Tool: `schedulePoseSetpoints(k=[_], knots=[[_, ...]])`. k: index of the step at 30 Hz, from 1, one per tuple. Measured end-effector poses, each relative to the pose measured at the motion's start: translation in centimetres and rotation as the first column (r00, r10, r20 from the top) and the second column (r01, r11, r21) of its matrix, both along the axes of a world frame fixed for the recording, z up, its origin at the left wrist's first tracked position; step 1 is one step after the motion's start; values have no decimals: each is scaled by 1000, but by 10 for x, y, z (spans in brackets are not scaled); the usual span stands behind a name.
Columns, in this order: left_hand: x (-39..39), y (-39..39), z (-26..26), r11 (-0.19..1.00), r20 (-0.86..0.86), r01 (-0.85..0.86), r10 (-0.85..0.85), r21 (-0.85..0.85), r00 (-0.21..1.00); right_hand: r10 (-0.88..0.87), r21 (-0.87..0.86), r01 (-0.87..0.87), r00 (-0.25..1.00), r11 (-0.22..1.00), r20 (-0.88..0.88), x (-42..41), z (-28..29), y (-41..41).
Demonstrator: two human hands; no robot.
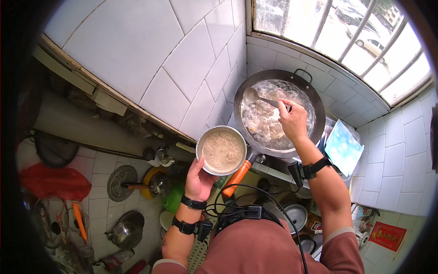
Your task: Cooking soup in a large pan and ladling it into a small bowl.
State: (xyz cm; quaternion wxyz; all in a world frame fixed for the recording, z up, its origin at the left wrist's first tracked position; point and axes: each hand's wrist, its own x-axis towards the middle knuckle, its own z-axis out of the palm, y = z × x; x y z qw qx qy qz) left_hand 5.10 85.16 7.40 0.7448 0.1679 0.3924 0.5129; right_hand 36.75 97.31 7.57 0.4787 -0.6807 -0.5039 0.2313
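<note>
My left hand (200, 179) holds a round metal bowl (221, 150) from below and at its rim, left of the wok. A frothy, beige-brown liquid fills much of the bowl. My right hand (294, 118) grips the handle of a metal ladle (251, 95) over the wok. The ladle's bowl is at the left part of the wok, at the surface of the bubbling liquid; whether it touches the liquid I cannot tell. The dark wok (318, 102) holds pale, foamy liquid with light pieces in it. Its orange wooden handle (237, 178) points towards me.
A tiled wall (202, 61) stands left of the wok, and a barred window (342, 37) is behind it. A blue-white packet (344, 147) lies right of the wok. Black cables (270, 195) loop before my body. A metal pan (296, 217) is low at the right.
</note>
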Motion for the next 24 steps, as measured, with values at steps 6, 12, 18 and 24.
schedulePoseSetpoints(k=[6, 12, 18, 24], knots=[[3, 0, 1, 1000, 9, 3, -3, 5, 1000, 24, -29, -27, 996, 999, -88, -1, -3, -17], [3, -2, 1, 999, 8, 27, -27, 18, 1000, 60, -43, -63, 997, 997, -55, 3, -2, -38], [6, -3, 2, 999, 11, 27, -28, 28, 1000, 74, -74, -82, 991, 994, -113, 7, 0, -59], [6, -4, 5, 998, 21, 36, -37, 42, 999, 78, -169, -114, 976, 979, -205, 14, 12, -83]])
